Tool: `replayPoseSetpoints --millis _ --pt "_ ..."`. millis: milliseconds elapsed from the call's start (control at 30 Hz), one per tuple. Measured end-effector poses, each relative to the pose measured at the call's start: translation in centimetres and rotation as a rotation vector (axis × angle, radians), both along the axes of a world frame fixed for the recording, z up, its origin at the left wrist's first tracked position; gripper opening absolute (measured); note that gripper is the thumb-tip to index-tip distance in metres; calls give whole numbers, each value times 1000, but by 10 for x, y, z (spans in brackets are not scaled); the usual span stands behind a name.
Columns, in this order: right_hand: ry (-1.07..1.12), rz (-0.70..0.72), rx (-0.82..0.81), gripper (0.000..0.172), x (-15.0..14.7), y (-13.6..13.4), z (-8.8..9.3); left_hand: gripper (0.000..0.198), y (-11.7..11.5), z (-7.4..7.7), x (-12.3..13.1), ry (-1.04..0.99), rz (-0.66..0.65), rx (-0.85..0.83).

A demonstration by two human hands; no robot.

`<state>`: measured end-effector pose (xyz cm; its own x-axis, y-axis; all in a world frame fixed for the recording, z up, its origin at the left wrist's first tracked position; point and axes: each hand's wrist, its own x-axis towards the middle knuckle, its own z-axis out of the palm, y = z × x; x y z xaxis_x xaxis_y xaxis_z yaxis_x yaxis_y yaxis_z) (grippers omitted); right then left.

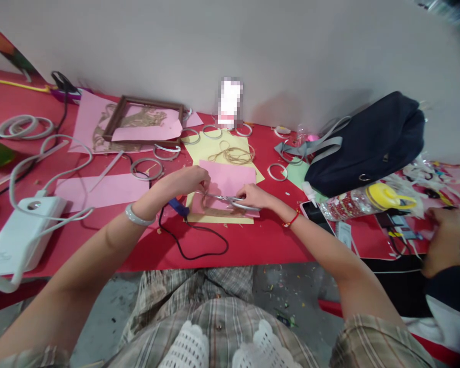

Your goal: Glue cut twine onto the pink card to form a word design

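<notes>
My right hand (256,196) grips a pair of silver scissors (249,206), whose blades point left over a pink sheet of paper (230,176). My left hand (195,179) is closed in a pinch by the blade tips; what lies between its fingers is too small to make out. Under the pink sheet is yellow paper (237,221), with a brownish strip along its lower part. A loose coil of tan cord (235,154) rests just beyond the pink sheet. Beside my left wrist lies a blue tool (178,207) with a black cable.
Several pale rings (278,172) lie around the papers. At left stand a brown frame (117,117) and a white power bank (26,235) with cables. A glowing phone (230,99) leans on the wall. A dark bag (368,143), a yellow-capped bottle (360,202) and another person's hand (448,222) are at right.
</notes>
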<state>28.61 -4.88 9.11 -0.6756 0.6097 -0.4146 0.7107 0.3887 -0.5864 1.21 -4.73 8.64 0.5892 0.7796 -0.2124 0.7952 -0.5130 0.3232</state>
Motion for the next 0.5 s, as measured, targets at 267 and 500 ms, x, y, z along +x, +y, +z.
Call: replayPoseSetpoints --millis 267,500 --pt "-144 101 150 33 -7 -3 2 17 2 1 1 26 -15 -2" --pt "-212 120 216 46 -8 -6 -1 20 3 2 -2 -10 -46 25"
